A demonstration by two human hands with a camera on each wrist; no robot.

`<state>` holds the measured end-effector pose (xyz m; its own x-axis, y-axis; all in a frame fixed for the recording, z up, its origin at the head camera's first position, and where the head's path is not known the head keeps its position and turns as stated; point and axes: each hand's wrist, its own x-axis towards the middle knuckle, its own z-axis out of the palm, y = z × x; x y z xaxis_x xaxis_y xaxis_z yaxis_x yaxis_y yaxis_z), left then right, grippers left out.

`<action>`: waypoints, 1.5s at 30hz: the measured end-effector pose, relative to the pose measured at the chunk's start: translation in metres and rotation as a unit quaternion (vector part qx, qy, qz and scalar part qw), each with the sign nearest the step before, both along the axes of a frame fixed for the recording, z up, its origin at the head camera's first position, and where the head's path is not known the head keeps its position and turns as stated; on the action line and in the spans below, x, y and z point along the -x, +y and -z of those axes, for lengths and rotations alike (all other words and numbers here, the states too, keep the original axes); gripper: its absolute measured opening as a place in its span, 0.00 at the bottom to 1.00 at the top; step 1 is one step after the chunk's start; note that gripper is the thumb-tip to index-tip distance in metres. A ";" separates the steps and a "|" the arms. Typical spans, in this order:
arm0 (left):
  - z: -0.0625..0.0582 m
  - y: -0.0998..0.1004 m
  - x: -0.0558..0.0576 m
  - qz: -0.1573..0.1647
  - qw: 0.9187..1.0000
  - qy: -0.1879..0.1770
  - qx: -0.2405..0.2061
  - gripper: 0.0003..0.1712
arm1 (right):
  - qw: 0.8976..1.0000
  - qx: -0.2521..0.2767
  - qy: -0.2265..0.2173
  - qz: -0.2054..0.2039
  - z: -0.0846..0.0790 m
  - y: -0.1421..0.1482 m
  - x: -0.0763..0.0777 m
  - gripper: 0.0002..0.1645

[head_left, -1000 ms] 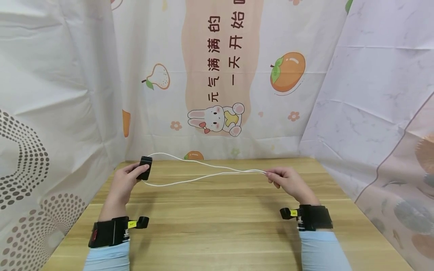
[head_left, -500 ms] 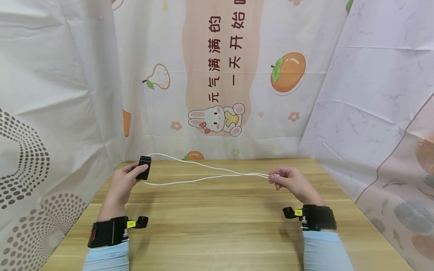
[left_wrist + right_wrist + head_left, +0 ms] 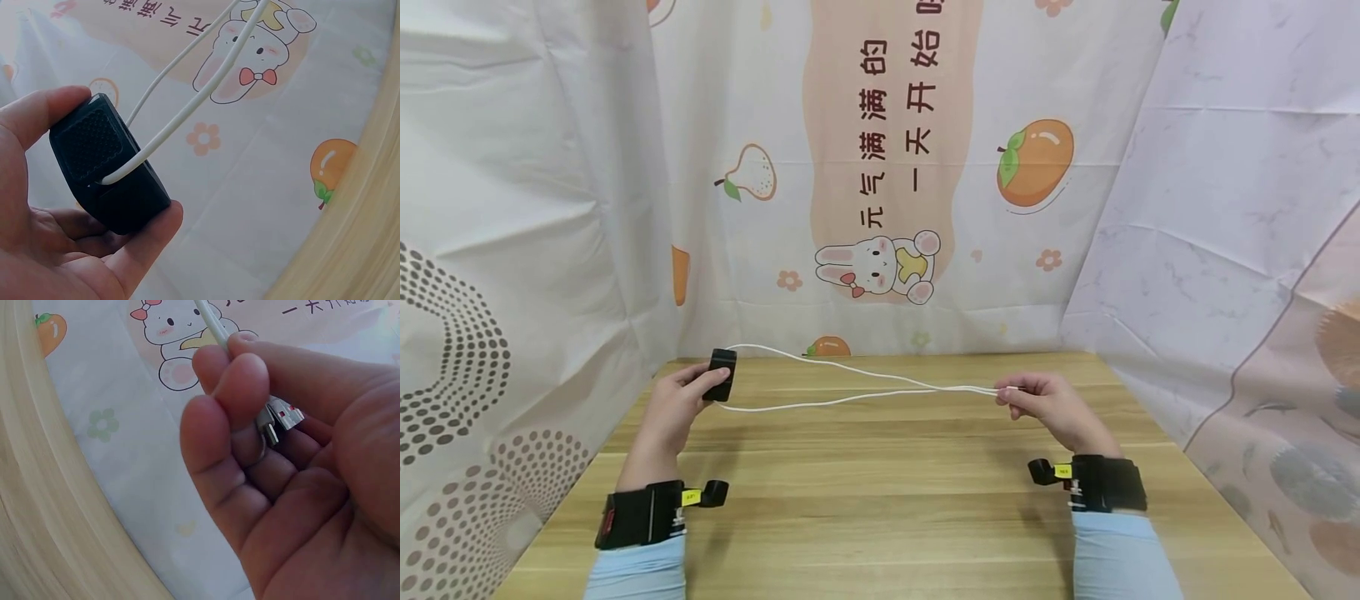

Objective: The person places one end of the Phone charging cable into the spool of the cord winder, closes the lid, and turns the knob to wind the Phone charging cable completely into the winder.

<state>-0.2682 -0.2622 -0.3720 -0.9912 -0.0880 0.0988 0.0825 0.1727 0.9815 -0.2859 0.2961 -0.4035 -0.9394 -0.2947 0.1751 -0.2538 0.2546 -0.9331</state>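
1 black block (image 3: 111, 164) sits inside the grip of the left hand (image 3: 676, 402), held at its edges between thumb and fingers above the table (image 3: 880, 508). 2 white cable strands (image 3: 187, 111) run from the block towards the right hand (image 3: 1051, 410), meeting near its fingertips. There the grip is closed, pinching the strands; 2 metal plugs (image 3: 289, 416) poke out past the pinch, over the curled fingers. 2 black wrist straps (image 3: 638, 515) circle the wrists.
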 end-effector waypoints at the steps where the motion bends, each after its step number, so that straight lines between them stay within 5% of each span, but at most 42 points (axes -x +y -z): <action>1: 0.001 0.000 0.000 0.000 1.000 -0.001 0.000 0.45 | 1.000 0.002 0.000 0.000 0.000 0.000 0.000 0.19; 22: 0.001 0.001 -0.001 -0.003 1.000 0.007 0.002 0.45 | 0.998 -0.044 -0.009 0.053 0.000 -0.006 -0.001 0.21; 35: 0.002 0.011 0.000 -0.005 0.998 0.016 0.058 0.43 | 0.993 -0.113 0.006 0.022 0.001 -0.033 0.001 0.12; 45: 0.007 0.040 0.006 0.035 0.994 0.023 0.100 0.42 | 0.987 -0.160 -0.013 0.000 0.014 -0.061 0.003 0.10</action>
<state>-0.2739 -0.2220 -0.3786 -0.9883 0.0063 0.1521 0.1444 0.3560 0.9233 -0.2894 0.2348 -0.4179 -0.9424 -0.3307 0.0501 -0.2315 0.5368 -0.8113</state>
